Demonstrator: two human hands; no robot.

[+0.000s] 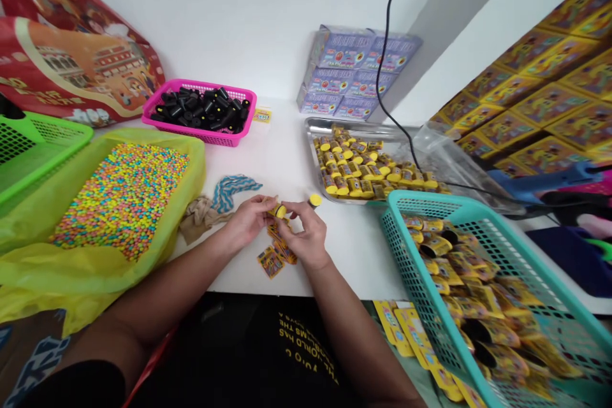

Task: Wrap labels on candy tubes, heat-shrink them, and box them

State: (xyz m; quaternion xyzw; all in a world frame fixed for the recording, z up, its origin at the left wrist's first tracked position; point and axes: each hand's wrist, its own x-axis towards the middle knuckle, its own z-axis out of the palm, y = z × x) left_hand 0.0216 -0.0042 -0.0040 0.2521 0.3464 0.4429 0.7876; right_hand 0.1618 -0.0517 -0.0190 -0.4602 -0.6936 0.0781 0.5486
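My left hand (249,222) is closed around a small yellow-topped canister (278,210) in front of me, low over the white table. The thumb and fingers of my right hand (306,236) pinch the same canister from the other side. Printed yellow-and-orange labels (271,261) lie loosely overlapped just below my hands. Another small canister with a yellow lid (314,200) stands upright beyond my right hand. A blue-and-white striped cloth (232,191) and a crumpled beige cloth (198,218) rest left of my hands.
Colourful candies (129,197) fill a yellow-lined tub at left. Behind it, a pink basket (198,134) holds black canisters. A metal tray (310,153) carries many yellow canisters, and a teal basket (399,255) holds wrapped ones. A black cable (382,57) hangs above the tray. Purple boxes (339,73) stand behind.
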